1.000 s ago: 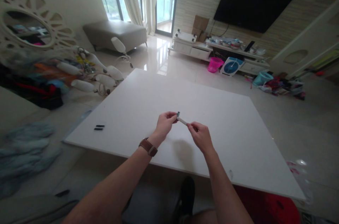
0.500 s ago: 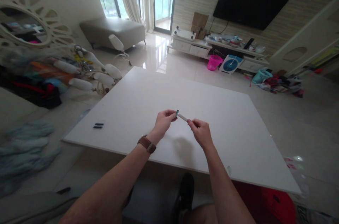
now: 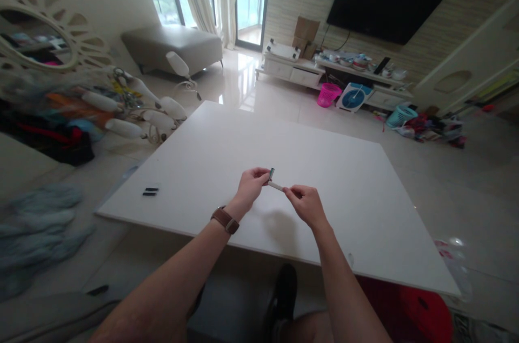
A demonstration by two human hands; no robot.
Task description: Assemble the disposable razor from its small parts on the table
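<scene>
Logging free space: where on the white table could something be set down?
Bare: white table beyond the left hand to the far edge, and between the right hand and right edge. Crowded: between the hands; around the black strips.

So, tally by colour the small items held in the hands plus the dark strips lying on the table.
Black: 2, the strips lying on the white table
Green: 1, the small piece in the left hand
Pale: 1, the thin stick in the right hand
Total: 4
</scene>
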